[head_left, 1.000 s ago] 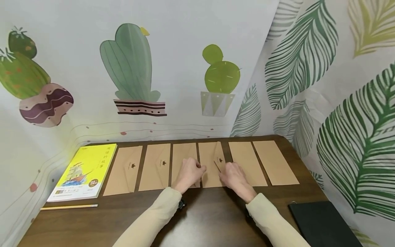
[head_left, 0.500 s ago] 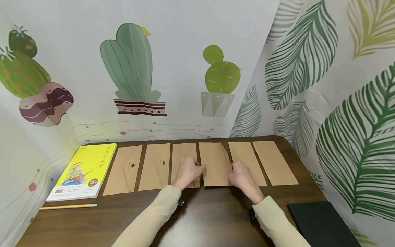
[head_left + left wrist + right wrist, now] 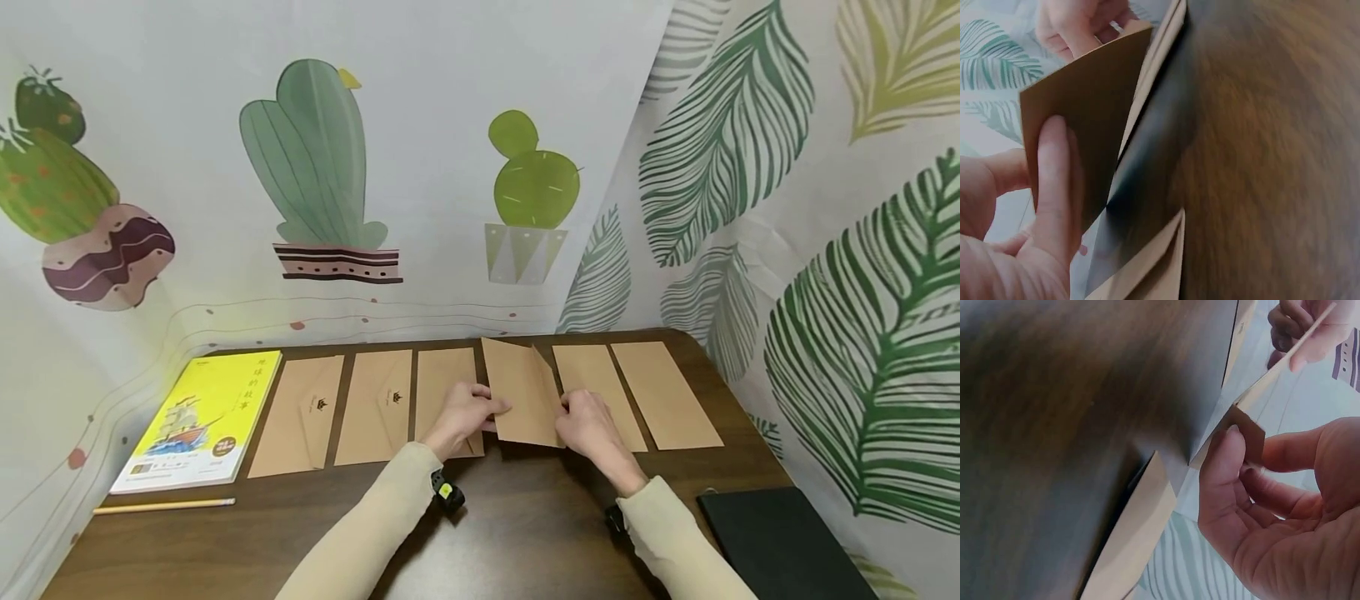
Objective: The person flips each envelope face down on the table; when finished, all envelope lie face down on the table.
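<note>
Fingers point(image 3: 1054, 162) pinch a tilted brown envelope point(image 3: 522, 392), left hand point(image 3: 459, 417) at nine o'clock, right hand point(image 3: 592, 425) on its three-o'clock flap point(image 3: 549, 383); forearms point(image 3: 363, 521) slant from seven and five.

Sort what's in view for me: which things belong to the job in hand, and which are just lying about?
Part of the job:
brown envelope, held by the left hand and right hand
three matching envelopes to its left, probably
two plainer envelopes to its right, probably

Apparently just lying about:
yellow book
pencil
flat black item
</note>
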A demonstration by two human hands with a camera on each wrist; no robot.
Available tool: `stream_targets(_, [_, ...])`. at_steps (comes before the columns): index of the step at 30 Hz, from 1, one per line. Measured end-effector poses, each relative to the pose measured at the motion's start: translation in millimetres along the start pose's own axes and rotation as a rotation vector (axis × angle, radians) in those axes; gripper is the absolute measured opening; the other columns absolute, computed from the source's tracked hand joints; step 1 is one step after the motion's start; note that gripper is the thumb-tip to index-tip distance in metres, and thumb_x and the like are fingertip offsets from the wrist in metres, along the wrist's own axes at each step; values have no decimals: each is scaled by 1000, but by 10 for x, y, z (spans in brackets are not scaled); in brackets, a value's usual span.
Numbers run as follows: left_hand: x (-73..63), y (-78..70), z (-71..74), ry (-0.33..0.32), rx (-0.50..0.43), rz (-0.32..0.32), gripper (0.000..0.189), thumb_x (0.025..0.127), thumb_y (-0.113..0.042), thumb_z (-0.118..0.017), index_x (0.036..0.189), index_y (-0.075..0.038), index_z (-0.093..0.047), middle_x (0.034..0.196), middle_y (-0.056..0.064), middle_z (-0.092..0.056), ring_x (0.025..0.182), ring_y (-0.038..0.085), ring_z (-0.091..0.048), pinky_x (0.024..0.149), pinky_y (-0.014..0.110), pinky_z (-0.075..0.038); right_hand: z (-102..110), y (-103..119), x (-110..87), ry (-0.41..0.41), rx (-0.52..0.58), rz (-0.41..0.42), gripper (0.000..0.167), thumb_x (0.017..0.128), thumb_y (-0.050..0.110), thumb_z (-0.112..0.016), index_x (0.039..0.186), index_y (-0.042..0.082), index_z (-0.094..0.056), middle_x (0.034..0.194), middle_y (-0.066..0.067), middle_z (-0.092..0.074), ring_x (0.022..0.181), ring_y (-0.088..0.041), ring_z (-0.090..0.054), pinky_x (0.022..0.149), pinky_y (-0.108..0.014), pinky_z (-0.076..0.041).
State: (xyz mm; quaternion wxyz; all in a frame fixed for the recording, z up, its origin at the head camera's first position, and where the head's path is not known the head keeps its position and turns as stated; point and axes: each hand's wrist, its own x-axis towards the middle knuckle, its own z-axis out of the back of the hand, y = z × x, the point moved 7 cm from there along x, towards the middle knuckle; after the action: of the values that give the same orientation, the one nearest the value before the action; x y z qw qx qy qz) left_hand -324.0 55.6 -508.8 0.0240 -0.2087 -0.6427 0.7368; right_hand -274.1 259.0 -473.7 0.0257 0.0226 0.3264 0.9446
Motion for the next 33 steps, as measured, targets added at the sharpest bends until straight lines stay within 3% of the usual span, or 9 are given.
stream_targets(6, [8, -24, -2, 21, -61, -12, 30, 95, -10, -82, 112, 5, -63, 103, 6, -65, 78, 14, -71, 77, 29, -66, -24, -123, 68, -12, 120, 4, 55, 112, 48, -54, 76, 10, -68, 66, -5, -62, 59, -21, -57, 59, -33, -46])
stream_targets(11, [1, -33, -19, 27, -102, -17, 30, 95, -7, -82, 114, 8, -65, 98, 4, -66, 78, 12, -71, 73, 27, -65, -26, -139, 94, 4, 236, -85, 47, 110, 40, -61, 94, -1, -76, 72, -8, -64, 66, -20, -58, 63, -31, -47])
stream_targets(14, [-12, -43, -36, 29, -109, -21, 28, 96, -6, -81, 114, 10, -67, 95, 4, -67, 77, 11, -71, 73, 29, -66, -28, -119, 57, 32, 325, -177, 41, 105, 34, -71, 118, -5, -76, 93, -11, -74, 78, -18, -63, 70, -27, -50])
stream_targets(17, [-25, -38, -38, 11, -58, -15, 29, 96, -7, -81, 114, 10, -67, 97, 7, -70, 73, 12, -74, 76, 33, -68, -46, -144, 44, 45, 394, -252, 50, 101, 30, -77, 133, -7, -70, 109, -14, -74, 90, -18, -63, 75, -25, -51])
stream_targets(19, [-40, -33, -31, -10, 1, -4, 31, 95, -9, -82, 115, 10, -68, 99, 11, -74, 70, 14, -76, 78, 36, -68, -39, -146, 40, 44, 428, -280, 53, 99, 27, -80, 138, -7, -66, 112, -14, -72, 94, -19, -63, 77, -26, -51])
stream_targets(23, [-66, -47, -36, -45, 107, 13, 38, 92, -14, -86, 115, 10, -68, 103, 17, -79, 65, 16, -77, 77, 36, -68, 7, -133, 43, 39, 463, -292, 54, 96, 20, -80, 139, -7, -63, 109, -12, -69, 96, -21, -62, 79, -27, -50])
stream_targets(29, [-53, -63, -148, -10, 119, 7, 42, 93, -12, -86, 118, 16, -67, 101, 21, -77, 69, 17, -76, 66, 31, -67, 116, -57, 40, 22, 430, -267, 53, 94, 20, -79, 138, -7, -63, 110, -15, -72, 102, -25, -66, 81, -27, -52])
stream_targets(33, [-20, -83, -212, -14, 126, -16, 39, 94, -10, -85, 116, 17, -67, 91, 23, -78, 63, 16, -75, 62, 29, -66, 175, 27, 59, -39, 386, -220, 41, 91, 15, -75, 127, -4, -69, 95, -7, -70, 89, -20, -63, 77, -27, -51])
